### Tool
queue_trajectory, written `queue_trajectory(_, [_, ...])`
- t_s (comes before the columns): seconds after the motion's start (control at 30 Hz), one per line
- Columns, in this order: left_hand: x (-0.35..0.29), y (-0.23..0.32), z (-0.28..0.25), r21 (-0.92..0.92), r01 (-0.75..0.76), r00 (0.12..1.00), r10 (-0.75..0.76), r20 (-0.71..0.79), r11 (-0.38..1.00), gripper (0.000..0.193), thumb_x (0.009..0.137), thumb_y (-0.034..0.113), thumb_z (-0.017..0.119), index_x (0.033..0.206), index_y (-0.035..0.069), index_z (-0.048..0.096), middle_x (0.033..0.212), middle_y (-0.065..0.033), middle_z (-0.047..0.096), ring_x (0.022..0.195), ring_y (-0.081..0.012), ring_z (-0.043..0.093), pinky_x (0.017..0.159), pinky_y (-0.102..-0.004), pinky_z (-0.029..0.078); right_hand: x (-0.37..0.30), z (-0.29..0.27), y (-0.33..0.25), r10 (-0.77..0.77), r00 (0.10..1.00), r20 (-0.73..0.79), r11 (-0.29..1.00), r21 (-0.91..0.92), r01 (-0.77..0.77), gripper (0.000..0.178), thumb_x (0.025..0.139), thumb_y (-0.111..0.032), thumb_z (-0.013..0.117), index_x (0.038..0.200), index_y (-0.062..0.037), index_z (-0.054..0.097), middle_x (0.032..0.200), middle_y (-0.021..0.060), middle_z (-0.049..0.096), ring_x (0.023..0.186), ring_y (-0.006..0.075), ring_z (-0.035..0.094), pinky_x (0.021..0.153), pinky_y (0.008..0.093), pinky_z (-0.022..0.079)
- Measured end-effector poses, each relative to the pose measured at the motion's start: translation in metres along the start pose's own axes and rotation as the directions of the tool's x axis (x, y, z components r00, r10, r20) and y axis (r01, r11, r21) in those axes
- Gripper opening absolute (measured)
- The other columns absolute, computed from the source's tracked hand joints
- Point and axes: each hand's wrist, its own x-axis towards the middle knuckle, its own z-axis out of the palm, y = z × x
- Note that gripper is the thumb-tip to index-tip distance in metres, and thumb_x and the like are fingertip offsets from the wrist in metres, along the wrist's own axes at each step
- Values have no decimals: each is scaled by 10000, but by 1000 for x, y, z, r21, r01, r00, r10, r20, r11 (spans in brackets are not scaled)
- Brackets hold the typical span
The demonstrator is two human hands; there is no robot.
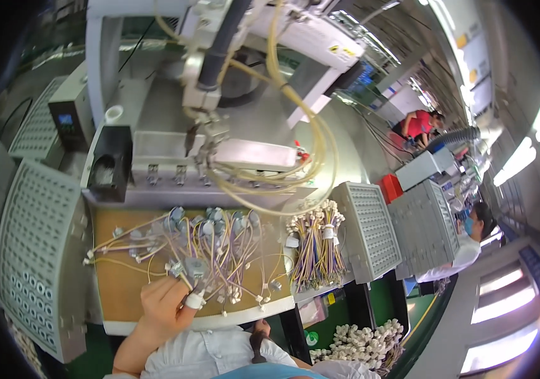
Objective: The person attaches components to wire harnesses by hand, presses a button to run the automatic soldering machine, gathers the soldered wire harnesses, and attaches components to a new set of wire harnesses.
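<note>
Tangled leads are the main hazard

Starting from the left, I see the left hand (164, 306) pinching a small grey part (196, 266) over the tan board (118, 297). It sits right beside the other wired parts (210, 227), so I judge a quick pull could snag their leads and drag some over the front edge, near which white connectors lie. Further right, the looped yellowish tubing (333, 148) might catch a lifted lead, and the wire bundle (317, 256) could spill if bumped.

Hard to read: the fingers cover part of the grip, and I can't tell whether the white piece (194, 300) by the thumb is worn or held. Overlapping wires hide which lead belongs where. The right hand (261, 326) is low near the lap, partly hidden; I can't tell its state.
</note>
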Motion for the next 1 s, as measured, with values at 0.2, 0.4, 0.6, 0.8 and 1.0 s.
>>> queue_trajectory(0.2, [-2,1,6,23,3,999,-2,-32,1000,131,708,81,683,749,32,568,557,-62,434,446,-230,437,420,-335,317,-7,0,-9,131,985,-114,989,87,-121,380,740,-376,658,802,-5,713,749,161,693,698,277,668,697,372,510])
queue_trajectory(0.4, [-3,2,6,43,-6,1000,7,-22,999,121,717,67,675,760,23,570,571,-73,450,465,-245,451,430,-344,324,-4,10,-7,228,953,-200,972,104,-211,358,720,-351,698,795,-2,723,748,160,697,688,286,673,710,378,517])
queue_trajectory(0.6, [-3,3,7,55,6,1000,-6,-9,998,135,725,66,676,797,11,576,581,-84,457,479,-258,457,443,-354,332,-3,5,-5,269,962,-52,961,77,-265,475,756,-457,616,929,-27,719,956,198,673,934,335,637,868,395,479])
queue_trajectory(0.8, [-4,1,7,68,8,1000,-8,7,998,128,746,60,671,818,1,583,581,-90,455,476,-261,446,444,-358,317,-17,-10,-23,298,954,-9,954,-22,-298,557,776,-506,582,1071,-47,691,1105,209,650,1063,353,614,947,396,459])
queue_trajectory(1.0, [-4,-2,11,61,-23,1000,24,-11,998,128,748,48,663,834,-7,585,574,-91,448,472,-264,438,443,-360,309,-30,-12,-38,218,976,8,976,-18,-218,555,779,-513,585,1077,-55,687,1089,208,656,1054,352,620,925,414,472])
